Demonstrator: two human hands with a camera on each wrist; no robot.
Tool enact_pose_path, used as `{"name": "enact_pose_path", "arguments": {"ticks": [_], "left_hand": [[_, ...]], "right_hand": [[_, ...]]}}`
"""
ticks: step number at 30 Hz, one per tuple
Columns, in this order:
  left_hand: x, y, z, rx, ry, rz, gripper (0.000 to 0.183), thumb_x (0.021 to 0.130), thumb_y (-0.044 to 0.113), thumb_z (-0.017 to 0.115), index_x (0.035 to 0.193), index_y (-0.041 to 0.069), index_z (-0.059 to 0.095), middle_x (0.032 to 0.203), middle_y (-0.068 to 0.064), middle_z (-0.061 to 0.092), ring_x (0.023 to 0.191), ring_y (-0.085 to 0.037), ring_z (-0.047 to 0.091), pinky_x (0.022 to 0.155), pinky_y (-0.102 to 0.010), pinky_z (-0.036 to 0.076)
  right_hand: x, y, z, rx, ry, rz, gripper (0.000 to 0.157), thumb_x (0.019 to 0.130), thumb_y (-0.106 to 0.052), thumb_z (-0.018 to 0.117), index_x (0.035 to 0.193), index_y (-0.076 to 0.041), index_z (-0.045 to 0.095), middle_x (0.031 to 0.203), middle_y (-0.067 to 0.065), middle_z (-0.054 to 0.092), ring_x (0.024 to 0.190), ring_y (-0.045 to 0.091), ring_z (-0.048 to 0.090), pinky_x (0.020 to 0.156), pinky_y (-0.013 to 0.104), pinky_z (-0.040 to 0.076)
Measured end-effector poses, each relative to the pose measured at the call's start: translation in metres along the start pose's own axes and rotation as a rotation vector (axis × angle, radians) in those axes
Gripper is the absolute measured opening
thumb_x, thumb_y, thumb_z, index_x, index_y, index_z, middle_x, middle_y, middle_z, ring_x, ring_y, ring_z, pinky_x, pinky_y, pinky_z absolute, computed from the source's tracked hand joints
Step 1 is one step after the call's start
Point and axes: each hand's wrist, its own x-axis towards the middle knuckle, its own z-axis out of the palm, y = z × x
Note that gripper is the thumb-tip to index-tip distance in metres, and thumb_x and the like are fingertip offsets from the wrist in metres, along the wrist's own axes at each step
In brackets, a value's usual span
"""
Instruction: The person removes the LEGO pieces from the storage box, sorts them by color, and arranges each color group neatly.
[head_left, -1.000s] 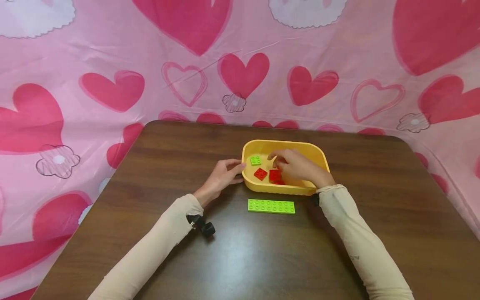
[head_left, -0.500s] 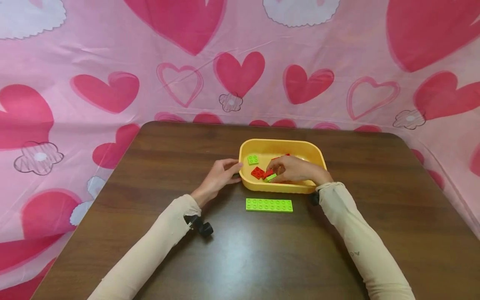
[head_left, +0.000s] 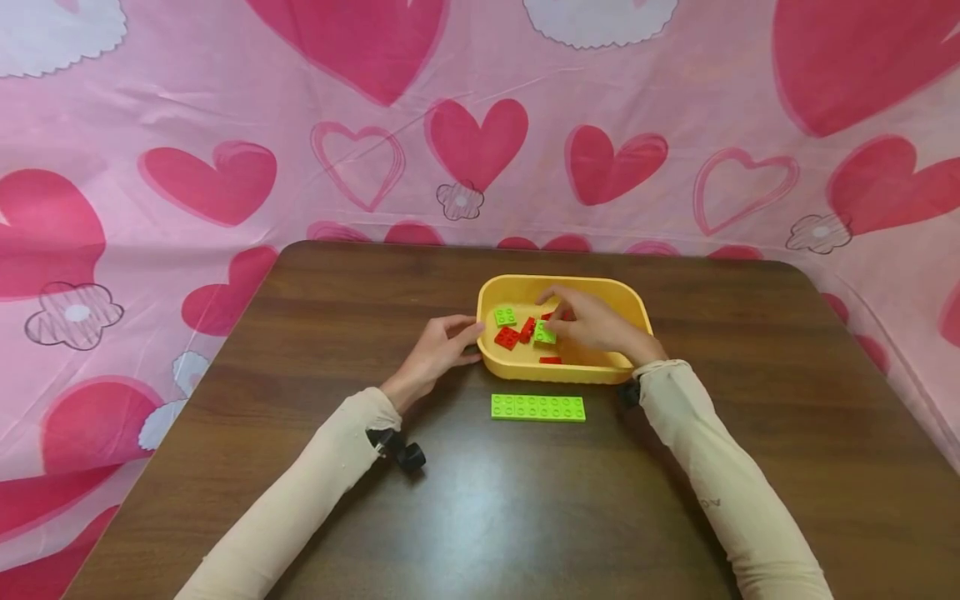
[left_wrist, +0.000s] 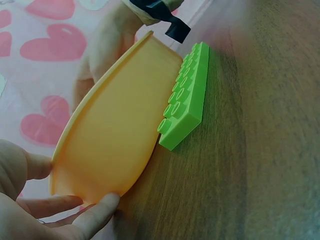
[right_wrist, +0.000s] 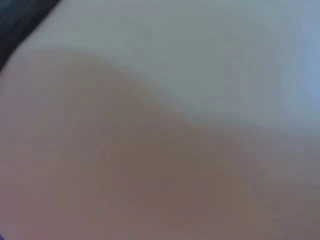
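Right hand (head_left: 597, 323) and small green brick (head_left: 545, 332) slid up-frame in the tub (head_left: 577, 374), right of center | can't tell if it's gripped | left hand (head_left: 442, 350) relaxed against tub | long green brick (head_left: 537, 407) out, lower center, nothing stacked; red bricks (head_left: 507, 337) still inside, so early days imo

dark brown wood-grain table (head_left: 615, 500), far corners rounded; pale glare (head_left: 472, 508) on near half. pink cloth (head_left: 487, 79) hangs behind and down both sides, lightly creased. print: solid hearts (head_left: 480, 143), outlined hearts (head_left: 360, 165), sketched flowers (head_left: 75, 313), scalloped white patches (head_left: 600, 17) along the top.
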Motion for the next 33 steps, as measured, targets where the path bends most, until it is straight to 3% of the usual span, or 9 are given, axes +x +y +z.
{"name": "enact_pose_path", "arguments": {"ticks": [9,13,20,26,33], "left_hand": [[-0.001,0.003,0.000,-0.007,0.000,-0.002,0.043,0.102,0.019,0.059,0.137,-0.006,0.053,0.135,-0.020,0.056,0.117,-0.030,0.061,0.090,-0.039,0.058],[0.000,0.002,0.001,-0.008,0.000,-0.003,0.043,0.102,0.018,0.059,0.136,-0.006,0.053,0.134,-0.020,0.056,0.117,-0.030,0.060,0.090,-0.038,0.058],[0.001,0.003,0.000,-0.003,0.012,-0.013,0.042,0.102,0.018,0.060,0.136,-0.006,0.054,0.133,-0.020,0.056,0.117,-0.031,0.061,0.089,-0.038,0.058],[0.001,0.004,0.000,0.005,0.011,-0.017,0.042,0.102,0.017,0.059,0.137,-0.005,0.053,0.134,-0.020,0.056,0.117,-0.031,0.061,0.090,-0.039,0.058],[0.000,0.003,0.001,0.006,0.006,-0.024,0.044,0.102,0.018,0.059,0.139,-0.005,0.052,0.135,-0.020,0.055,0.119,-0.032,0.060,0.092,-0.041,0.057]], "right_hand": [[-0.012,-0.008,-0.021,0.155,0.046,-0.014,0.028,0.097,-0.009,0.065,0.124,-0.003,0.066,0.105,0.014,0.070,0.089,0.039,0.070,0.081,0.044,0.062],[-0.023,-0.013,-0.029,0.144,0.072,-0.025,0.030,0.096,-0.012,0.067,0.126,-0.007,0.068,0.108,0.010,0.071,0.092,0.037,0.071,0.086,0.049,0.059],[-0.049,-0.022,-0.030,0.091,0.102,-0.041,0.029,0.095,-0.017,0.069,0.124,-0.013,0.070,0.112,0.007,0.070,0.086,0.032,0.072,0.067,0.042,0.059],[-0.081,-0.026,-0.026,0.088,0.090,0.009,0.025,0.092,-0.018,0.074,0.117,-0.018,0.072,0.110,0.002,0.068,0.086,0.024,0.069,0.079,0.040,0.062],[-0.110,-0.027,-0.019,0.072,0.060,0.024,0.025,0.089,-0.018,0.077,0.114,-0.019,0.073,0.100,-0.003,0.072,0.084,0.025,0.068,0.074,0.038,0.063]]}}
